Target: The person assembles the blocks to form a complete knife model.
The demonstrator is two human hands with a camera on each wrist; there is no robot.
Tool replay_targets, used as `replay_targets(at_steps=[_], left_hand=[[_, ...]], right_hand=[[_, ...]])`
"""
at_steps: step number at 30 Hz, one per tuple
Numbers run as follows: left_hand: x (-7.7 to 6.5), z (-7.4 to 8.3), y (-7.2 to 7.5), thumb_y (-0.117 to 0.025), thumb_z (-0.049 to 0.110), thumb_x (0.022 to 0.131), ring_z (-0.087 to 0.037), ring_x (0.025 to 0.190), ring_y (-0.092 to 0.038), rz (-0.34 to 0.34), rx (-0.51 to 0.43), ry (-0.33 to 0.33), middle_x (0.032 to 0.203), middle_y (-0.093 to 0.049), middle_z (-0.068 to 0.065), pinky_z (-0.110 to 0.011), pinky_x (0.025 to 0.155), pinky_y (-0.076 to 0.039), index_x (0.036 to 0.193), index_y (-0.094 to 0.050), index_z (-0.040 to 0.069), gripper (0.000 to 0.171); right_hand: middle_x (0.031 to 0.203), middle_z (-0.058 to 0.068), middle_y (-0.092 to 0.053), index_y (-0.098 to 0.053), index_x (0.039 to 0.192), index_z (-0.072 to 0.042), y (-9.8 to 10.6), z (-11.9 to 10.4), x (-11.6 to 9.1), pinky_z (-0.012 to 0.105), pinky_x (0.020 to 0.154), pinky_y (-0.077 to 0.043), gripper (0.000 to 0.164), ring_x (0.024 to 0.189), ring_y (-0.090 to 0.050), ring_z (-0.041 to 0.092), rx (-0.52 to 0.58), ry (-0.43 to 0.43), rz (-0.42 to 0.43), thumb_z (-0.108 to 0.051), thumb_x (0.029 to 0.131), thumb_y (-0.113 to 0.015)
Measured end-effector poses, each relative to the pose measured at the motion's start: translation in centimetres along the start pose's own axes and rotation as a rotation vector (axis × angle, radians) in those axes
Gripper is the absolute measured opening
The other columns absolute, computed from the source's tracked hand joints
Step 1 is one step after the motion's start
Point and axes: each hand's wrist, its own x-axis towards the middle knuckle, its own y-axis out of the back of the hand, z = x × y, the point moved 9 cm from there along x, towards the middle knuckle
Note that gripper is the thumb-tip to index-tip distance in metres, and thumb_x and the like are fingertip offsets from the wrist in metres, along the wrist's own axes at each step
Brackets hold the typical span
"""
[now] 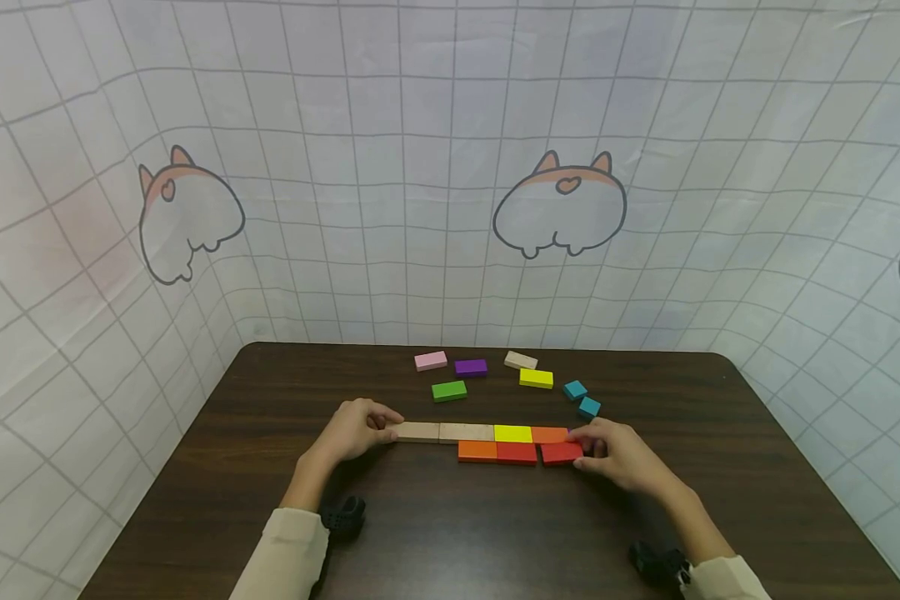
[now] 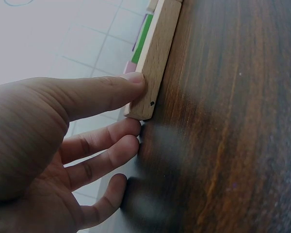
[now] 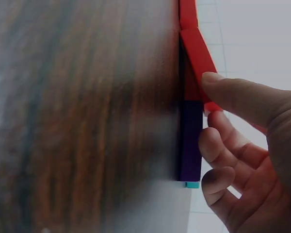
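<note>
The left hand [image 1: 356, 429] pinches the left end of a long row of blocks. That end is a plain wood block [image 1: 417, 432], with the thumb pressed on its near side. The other fingers are bent and a little apart.

The right hand [image 1: 617, 454] pinches a red block [image 1: 562, 453] between thumb and fingers. The red block tips up: its right end is lifted, and its left end sits just beside another red one [image 1: 517, 453] (they look almost like twins). Left of that one is an orange block [image 1: 477, 451], and these make a short row on the near side of the long row.

The long row runs side to side across the middle of the brown tabletop [image 1: 435, 533]. After the first wood block come a second wood one [image 1: 467, 432], a yellow one [image 1: 513, 433], another orange one [image 1: 550, 435] and a purple one [image 3: 190, 145] at the right end.

Nearer the tabletop's far edge lie pink [image 1: 431, 361], purple [image 1: 471, 367], green [image 1: 449, 391], pale wood [image 1: 521, 360] and yellow [image 1: 536, 378] blocks. Two small blue blocks [image 1: 589, 407] lie closer to the right hand.
</note>
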Motion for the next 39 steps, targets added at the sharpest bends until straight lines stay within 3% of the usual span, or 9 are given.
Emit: replay_targets(at_steps=[12, 39], left_hand=[[0.0, 0.0, 0.0, -0.082, 0.018, 0.088, -0.014, 0.083, -0.059, 0.001, -0.003, 0.005, 0.095, -0.067, 0.001, -0.032, 0.072, -0.051, 0.106, -0.082, 0.022, 0.019], [0.0, -0.1, 0.0, -0.082, 0.018, 0.088, -0.014, 0.083, -0.059, 0.001, -0.007, 0.004, 0.096, -0.067, 0.001, -0.032, 0.073, -0.051, 0.107, -0.082, 0.023, 0.019]], right_hand=[[0.087, -0.002, -0.060, -0.072, 0.114, -0.010, -0.6, -0.7, 0.8, 0.024, 0.063, -0.045, 0.029, 0.070, -0.048, 0.006, 0.048, -0.015, -0.074, -0.021, 0.088, -0.082], [0.082, -0.009, -0.063, -0.074, 0.108, -0.014, -0.8, -0.9, 0.9, 0.023, 0.064, -0.047, 0.020, 0.069, -0.053, 0.004, 0.035, -0.047, -0.073, -0.018, 0.090, -0.079]])
